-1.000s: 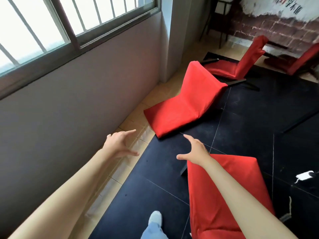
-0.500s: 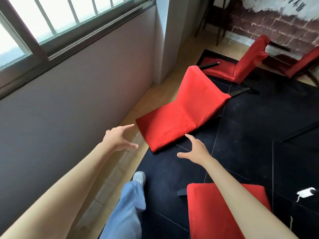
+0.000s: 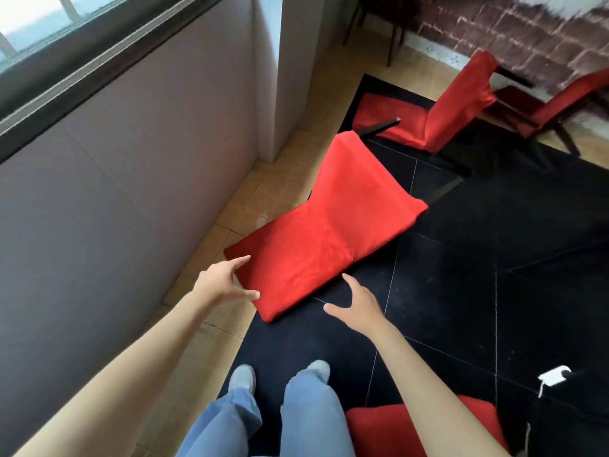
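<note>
A red-covered chair (image 3: 329, 232) lies tipped over on its back on the floor, half on the black mat (image 3: 461, 275) and half on tan tiles. My left hand (image 3: 220, 285) hovers at the near left corner of the chair's backrest, fingers spread and holding nothing. At the near right edge of the same backrest is my right hand (image 3: 359, 301), also spread and empty. Both hands are close to the fabric; contact is unclear.
A grey wall (image 3: 115, 192) under a window runs along the left, with a pillar (image 3: 283, 77) behind. Two more red chairs (image 3: 454, 107) lie further back near a brick wall. Another red seat (image 3: 395, 430) sits by my right leg. A white plug (image 3: 553, 374) lies on the mat.
I have stepped forward toward the tipped chair. Both hands have closed in on its near end and now flank the backrest corners. The red seat at right has slid behind me.
</note>
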Demonstrator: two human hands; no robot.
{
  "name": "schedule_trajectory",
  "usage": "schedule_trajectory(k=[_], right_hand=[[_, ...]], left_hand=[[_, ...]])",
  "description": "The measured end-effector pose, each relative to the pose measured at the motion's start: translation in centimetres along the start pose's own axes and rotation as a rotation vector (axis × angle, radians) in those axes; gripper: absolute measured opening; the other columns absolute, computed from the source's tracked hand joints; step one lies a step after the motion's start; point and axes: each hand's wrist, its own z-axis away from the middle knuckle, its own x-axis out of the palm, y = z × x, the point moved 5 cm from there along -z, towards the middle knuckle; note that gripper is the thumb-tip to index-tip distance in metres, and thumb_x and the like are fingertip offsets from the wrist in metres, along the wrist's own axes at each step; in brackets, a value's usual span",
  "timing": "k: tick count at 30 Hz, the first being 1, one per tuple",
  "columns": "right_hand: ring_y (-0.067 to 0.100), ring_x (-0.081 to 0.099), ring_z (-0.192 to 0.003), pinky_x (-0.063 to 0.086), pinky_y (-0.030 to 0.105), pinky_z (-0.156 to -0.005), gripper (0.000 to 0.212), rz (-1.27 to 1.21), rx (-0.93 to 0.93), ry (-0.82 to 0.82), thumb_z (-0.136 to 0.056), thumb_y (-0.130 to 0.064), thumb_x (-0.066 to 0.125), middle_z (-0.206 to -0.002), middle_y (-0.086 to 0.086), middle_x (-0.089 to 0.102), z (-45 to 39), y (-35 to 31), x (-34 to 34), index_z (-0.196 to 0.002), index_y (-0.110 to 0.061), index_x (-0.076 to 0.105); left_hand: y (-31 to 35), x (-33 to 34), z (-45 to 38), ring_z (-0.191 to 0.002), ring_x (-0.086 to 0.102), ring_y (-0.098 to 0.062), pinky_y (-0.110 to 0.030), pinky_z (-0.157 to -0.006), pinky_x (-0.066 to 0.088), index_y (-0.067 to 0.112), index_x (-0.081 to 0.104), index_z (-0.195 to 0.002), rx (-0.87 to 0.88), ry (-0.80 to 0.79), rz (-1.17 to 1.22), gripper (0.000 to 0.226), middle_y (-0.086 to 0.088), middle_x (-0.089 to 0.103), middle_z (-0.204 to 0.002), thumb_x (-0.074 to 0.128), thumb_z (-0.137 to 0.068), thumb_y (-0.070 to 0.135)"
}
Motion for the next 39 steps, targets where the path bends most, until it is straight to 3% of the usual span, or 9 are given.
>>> schedule_trajectory(k=[7,15,25,31,39], right_hand=[[0.023,0.037,-0.134,0.034,0.035,-0.103,0.084,0.109,0.025,-0.084,-0.084,-0.042,0.068,-0.147,0.008,0.036,-9.5,1.6,-5.4,-0.151,-0.028,0.020],[0.024,0.038,-0.133,0.035,0.037,-0.103,0.080,0.175,-0.009,-0.175,-0.084,-0.044,0.067,-0.146,0.007,0.039,-23.6,6.2,-9.5,-0.150,-0.030,0.024],[0.023,0.043,-0.128,0.036,0.034,-0.096,0.078,0.202,0.063,-0.326,-0.087,-0.044,0.064,-0.140,0.007,0.044,-38.7,16.4,2.8,-0.151,-0.029,0.022],[0.023,0.043,-0.127,0.035,0.032,-0.088,0.078,0.173,0.148,-0.300,-0.087,-0.043,0.064,-0.142,0.009,0.042,-46.6,23.1,10.6,-0.151,-0.031,0.021],[0.025,0.043,-0.127,0.031,0.029,-0.086,0.078,0.096,0.173,-0.200,-0.088,-0.043,0.064,-0.144,0.012,0.038,-54.2,27.5,17.5,-0.150,-0.038,0.019]], left_hand=[[0.9,2.5,-6.7,-0.136,0.040,-0.017,-0.035,-0.110,0.036,0.035,0.033,-0.147,-0.156,0.001,0.189,0.096,0.004,0.045,-0.146,0.082,-0.067,0.051],[3.8,10.6,-14.5,-0.131,0.046,-0.019,-0.031,-0.106,0.038,0.032,0.038,-0.146,-0.405,0.092,0.414,0.095,-0.002,0.051,-0.141,0.084,-0.065,0.050],[0.2,26.6,-26.5,-0.129,0.047,-0.017,-0.026,-0.104,0.035,0.032,0.039,-0.145,-0.573,0.127,0.600,0.093,-0.001,0.052,-0.140,0.085,-0.065,0.045],[-3.7,37.7,-32.4,-0.128,0.049,-0.016,-0.032,-0.107,0.039,0.030,0.039,-0.145,-0.696,0.195,0.755,0.096,-0.001,0.052,-0.139,0.087,-0.064,0.043],[-6.5,46.8,-38.0,-0.132,0.044,-0.015,-0.023,-0.107,0.029,0.026,0.034,-0.148,-0.847,0.340,0.881,0.099,-0.002,0.050,-0.142,0.084,-0.066,0.046]])
